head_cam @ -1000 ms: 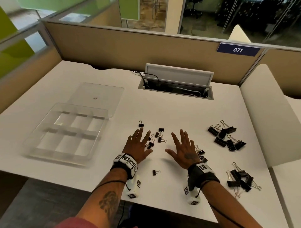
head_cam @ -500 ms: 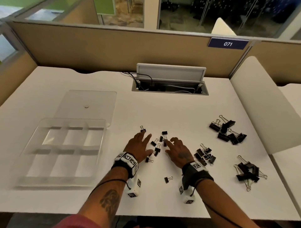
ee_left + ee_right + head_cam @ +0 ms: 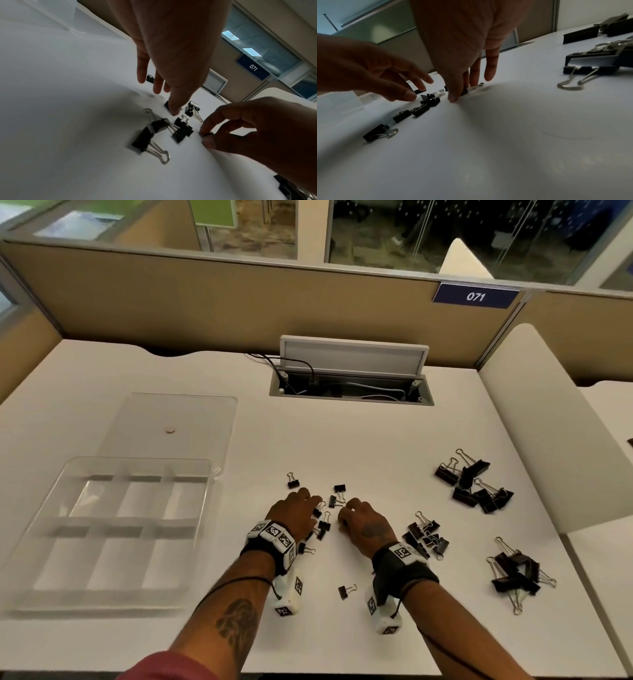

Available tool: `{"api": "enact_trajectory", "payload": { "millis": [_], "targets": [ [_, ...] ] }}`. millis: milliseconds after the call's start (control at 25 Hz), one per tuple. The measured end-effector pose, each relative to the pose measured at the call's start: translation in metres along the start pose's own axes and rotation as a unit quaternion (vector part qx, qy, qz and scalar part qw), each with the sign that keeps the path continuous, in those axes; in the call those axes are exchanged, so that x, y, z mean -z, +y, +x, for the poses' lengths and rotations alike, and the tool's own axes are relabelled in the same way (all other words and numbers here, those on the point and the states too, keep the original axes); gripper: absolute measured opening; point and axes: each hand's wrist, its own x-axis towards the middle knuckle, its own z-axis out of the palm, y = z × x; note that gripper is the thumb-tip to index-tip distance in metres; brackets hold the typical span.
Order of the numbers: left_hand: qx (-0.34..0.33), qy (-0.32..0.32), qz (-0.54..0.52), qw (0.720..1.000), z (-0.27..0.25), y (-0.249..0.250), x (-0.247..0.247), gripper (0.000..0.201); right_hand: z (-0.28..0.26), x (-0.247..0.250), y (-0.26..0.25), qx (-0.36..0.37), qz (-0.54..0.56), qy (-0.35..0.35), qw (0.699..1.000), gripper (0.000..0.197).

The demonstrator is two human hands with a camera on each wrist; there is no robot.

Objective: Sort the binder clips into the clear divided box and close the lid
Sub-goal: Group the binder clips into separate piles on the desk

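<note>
Several small black binder clips (image 3: 323,525) lie scattered between my two hands on the white desk. My right hand (image 3: 344,510) pinches one small clip (image 3: 467,90) between thumb and fingers, low on the desk. My left hand (image 3: 313,505) reaches in with fingers fairly straight, its thumb (image 3: 175,108) touching another small clip (image 3: 167,106). The clear divided box (image 3: 41,542) sits to the left with nothing in its compartments, and its lid (image 3: 191,412) lies open flat behind it.
A pile of medium clips (image 3: 424,537) lies right of my right wrist. Two piles of large clips (image 3: 474,484) (image 3: 517,577) lie further right. Lone small clips (image 3: 346,590) (image 3: 293,481) lie apart. An open cable hatch (image 3: 349,385) and a white side panel (image 3: 548,433) bound the desk.
Both hands went from lying flat and spread to closing in on the small clips. The right hand's fingers curled and pinched one clip.
</note>
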Motion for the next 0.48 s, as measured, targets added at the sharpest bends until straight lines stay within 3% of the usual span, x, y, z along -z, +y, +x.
{"api": "enact_trajectory", "payload": {
  "millis": [200, 480],
  "targets": [
    [0.041, -0.020, 0.016, 0.999, 0.012, 0.013, -0.002, 0.039, 0.000, 0.003, 0.007, 0.010, 0.025, -0.013, 1.000, 0.024],
    [0.082, 0.000, -0.001, 0.997, 0.014, 0.018, -0.003, 0.032, -0.001, 0.027, 0.046, -0.062, 0.092, 0.051, 0.993, 0.028]
  ]
}}
